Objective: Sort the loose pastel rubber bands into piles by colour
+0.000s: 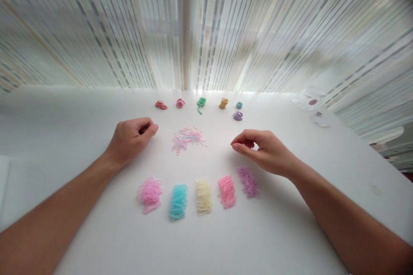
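Observation:
My left hand (134,137) rests on the white table in a loose fist, thumb against the curled index finger, with nothing showing in it. To its right lies a loose heap of thin pink and pale blue strands (189,138), like small elastic bands. My right hand (258,148) is right of that heap, thumb and fingertips together in a pinch; anything between them is too small to make out. Nearer me lie bundles of similar strands: pink (151,194), turquoise (178,202), cream (204,197), coral pink (227,191) and purple (248,181), the last just below my right hand.
Along the table's back edge sit small coils: red (161,105), pink (180,103), green (201,103), yellow (223,103), blue (239,105) and purple (238,116). Clear round pieces (319,119) lie at the back right. A striped string curtain (183,30) hangs behind.

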### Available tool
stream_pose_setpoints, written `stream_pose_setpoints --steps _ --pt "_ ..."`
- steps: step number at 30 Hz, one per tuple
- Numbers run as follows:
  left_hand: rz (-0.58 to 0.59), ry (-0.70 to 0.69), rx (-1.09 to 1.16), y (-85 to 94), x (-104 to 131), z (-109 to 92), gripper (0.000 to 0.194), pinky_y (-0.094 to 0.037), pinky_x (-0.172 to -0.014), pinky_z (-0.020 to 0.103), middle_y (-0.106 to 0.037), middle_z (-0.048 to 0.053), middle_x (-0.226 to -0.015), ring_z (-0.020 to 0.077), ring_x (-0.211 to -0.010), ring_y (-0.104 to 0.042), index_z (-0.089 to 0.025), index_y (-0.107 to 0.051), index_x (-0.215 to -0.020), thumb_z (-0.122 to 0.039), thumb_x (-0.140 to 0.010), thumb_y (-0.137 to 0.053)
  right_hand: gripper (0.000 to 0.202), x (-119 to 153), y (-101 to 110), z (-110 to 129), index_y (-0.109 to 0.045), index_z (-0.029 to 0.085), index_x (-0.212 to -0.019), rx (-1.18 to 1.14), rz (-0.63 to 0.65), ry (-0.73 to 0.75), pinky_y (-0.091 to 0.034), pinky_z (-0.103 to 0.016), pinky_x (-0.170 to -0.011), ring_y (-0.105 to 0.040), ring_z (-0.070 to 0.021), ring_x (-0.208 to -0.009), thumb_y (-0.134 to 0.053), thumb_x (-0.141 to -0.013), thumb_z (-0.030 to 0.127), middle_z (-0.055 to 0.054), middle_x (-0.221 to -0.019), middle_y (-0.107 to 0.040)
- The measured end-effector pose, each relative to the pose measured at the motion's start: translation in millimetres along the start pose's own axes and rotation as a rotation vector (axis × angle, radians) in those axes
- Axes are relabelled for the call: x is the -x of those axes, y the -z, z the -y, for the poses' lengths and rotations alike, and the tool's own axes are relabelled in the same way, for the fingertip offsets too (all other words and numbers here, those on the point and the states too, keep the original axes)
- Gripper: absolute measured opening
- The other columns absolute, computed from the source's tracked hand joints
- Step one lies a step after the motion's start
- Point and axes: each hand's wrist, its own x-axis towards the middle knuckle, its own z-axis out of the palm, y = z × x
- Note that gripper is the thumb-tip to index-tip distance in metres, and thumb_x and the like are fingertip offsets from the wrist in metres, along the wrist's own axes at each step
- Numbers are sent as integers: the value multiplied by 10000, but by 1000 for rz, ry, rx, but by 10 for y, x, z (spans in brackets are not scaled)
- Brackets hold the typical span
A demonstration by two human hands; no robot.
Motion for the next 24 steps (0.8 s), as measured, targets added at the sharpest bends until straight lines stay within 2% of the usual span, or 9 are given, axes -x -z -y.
stream_pose_setpoints --steps 5,11,14,24 --pt "-1 -12 32 -1 5 -6 389 -325 -629 292 -405 -30 -569 133 -584 -405 -207 -512 -616 -497 -875 -516 266 -435 -127 25 -842 173 -931 -2 42 -57 -422 -311 -622 -549 -160 -666 -721 -862 399 -38 -727 -710" --pt "-2 -25 51 -2 13 7 380 -329 -624 289 -416 -30 -569 133 -579 -416 -206 -520 -621 -490 -874 -519 216 -849 -453 63 -840 142 -976 1 48 47 -450 -293 -672 -580 -137 -673 -733 -843 274 -48 -793 -745" --pt "-2 -27 60 -8 17 4 389 -326 -614 288 -406 -32 -562 133 -570 -415 -209 -502 -614 -495 -877 -516 189 -889 -540 19 -835 136 -959 2 60 84 -451 -286 -670 -575 -131 -654 -722 -856 247 -37 -757 -722" --pt "-3 -16 55 -8 16 -16 387 -313 -606 294 -391 -31 -566 127 -560 -392 -208 -490 -600 -484 -870 -518 124 -888 -577 -50 -807 150 -930 34 44 153 -456 -288 -704 -572 -137 -679 -705 -894 210 -38 -793 -718"
